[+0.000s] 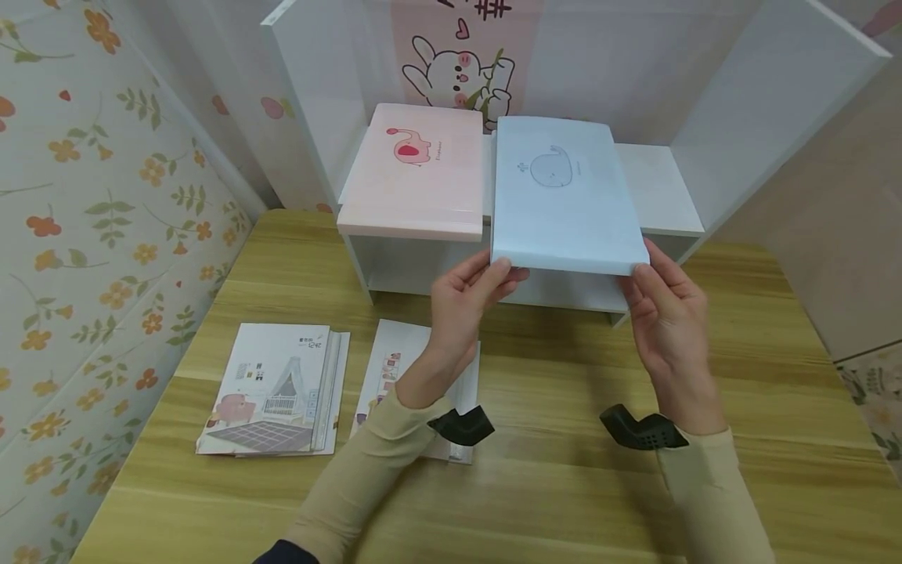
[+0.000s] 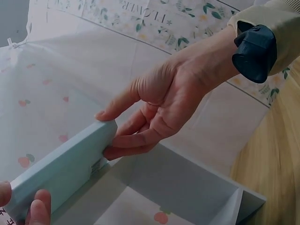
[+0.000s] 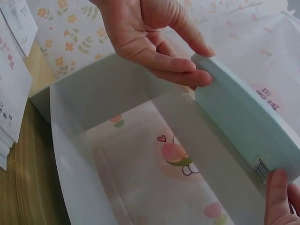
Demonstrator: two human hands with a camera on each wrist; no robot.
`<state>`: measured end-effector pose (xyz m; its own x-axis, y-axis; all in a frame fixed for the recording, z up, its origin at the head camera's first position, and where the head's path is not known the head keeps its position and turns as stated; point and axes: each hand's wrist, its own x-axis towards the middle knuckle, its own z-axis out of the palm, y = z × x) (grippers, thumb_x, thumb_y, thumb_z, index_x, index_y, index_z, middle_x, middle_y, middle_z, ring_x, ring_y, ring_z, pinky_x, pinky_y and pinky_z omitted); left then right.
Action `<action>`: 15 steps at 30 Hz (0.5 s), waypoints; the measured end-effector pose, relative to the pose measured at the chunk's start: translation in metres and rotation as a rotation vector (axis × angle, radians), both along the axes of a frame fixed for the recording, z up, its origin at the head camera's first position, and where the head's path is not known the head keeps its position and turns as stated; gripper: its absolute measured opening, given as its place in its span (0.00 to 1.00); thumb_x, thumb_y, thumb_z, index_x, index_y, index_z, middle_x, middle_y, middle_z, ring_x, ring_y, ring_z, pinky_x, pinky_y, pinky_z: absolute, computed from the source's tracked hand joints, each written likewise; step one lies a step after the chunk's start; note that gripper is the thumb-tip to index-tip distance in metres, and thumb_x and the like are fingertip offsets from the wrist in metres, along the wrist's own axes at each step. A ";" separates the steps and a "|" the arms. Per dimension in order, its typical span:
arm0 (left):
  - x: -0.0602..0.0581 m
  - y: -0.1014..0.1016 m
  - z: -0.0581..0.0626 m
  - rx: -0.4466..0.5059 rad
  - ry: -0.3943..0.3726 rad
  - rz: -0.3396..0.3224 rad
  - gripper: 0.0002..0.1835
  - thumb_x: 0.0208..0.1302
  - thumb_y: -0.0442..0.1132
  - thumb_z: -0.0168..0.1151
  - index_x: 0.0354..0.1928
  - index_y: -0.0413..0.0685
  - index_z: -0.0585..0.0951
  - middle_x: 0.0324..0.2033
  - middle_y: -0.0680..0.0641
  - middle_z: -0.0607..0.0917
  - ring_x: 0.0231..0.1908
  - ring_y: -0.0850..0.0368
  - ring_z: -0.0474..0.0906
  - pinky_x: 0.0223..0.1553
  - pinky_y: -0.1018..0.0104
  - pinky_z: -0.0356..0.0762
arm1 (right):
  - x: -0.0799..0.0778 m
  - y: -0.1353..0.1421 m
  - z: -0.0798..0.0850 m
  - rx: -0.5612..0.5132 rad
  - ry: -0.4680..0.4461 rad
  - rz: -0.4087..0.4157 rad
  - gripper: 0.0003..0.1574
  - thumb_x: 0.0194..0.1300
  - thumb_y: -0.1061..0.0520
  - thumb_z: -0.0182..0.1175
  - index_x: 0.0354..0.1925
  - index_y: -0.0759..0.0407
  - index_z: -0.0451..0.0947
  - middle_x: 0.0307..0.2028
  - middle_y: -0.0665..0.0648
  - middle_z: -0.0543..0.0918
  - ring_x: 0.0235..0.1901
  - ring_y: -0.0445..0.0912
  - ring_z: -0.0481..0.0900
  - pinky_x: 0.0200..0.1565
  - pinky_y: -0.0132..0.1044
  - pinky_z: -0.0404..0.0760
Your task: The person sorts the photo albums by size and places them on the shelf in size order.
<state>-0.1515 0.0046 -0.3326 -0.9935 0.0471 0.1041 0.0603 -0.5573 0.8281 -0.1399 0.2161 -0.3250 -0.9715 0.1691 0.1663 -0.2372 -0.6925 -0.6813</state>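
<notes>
A thick light-blue book [image 1: 557,204] with a whale drawing lies cover up at the white shelf, its front edge sticking out. My left hand [image 1: 461,301] pinches the near left corner, thumb on top and fingers underneath. At the near right corner my right hand [image 1: 665,313] grips the same book in like manner. A barcode [image 3: 260,168] shows on the book's side in the right wrist view. Beside it to the left, a pink book [image 1: 419,172] with an elephant drawing rests on the shelf. Whether the blue book's far end touches the shelf board cannot be told.
The white shelf [image 1: 687,188] has tall side panels and an open lower space. On the wooden table [image 1: 550,486], a stack of booklets [image 1: 271,392] lies at left; another stack [image 1: 377,368] is partly behind my left forearm. A floral cloth [image 1: 106,235] hangs at left.
</notes>
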 end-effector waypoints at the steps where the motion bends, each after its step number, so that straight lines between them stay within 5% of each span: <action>1: 0.000 0.000 0.000 0.003 -0.002 0.000 0.16 0.63 0.28 0.57 0.53 0.28 0.76 0.34 0.43 0.86 0.34 0.59 0.84 0.43 0.65 0.80 | -0.001 0.000 0.000 -0.002 -0.011 -0.008 0.20 0.59 0.76 0.56 0.51 0.76 0.74 0.50 0.65 0.76 0.43 0.51 0.81 0.47 0.35 0.79; 15: -0.009 0.003 -0.001 -0.008 -0.006 0.014 0.15 0.64 0.29 0.57 0.51 0.27 0.77 0.32 0.45 0.86 0.34 0.59 0.84 0.44 0.64 0.79 | -0.009 -0.002 0.003 -0.031 -0.034 -0.006 0.18 0.59 0.76 0.56 0.49 0.76 0.76 0.49 0.65 0.75 0.40 0.51 0.82 0.47 0.35 0.79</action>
<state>-0.1609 0.0078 -0.3336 -0.9946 0.0337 0.0980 0.0635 -0.5500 0.8327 -0.1488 0.2145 -0.3219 -0.9754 0.1796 0.1276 -0.2184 -0.7118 -0.6676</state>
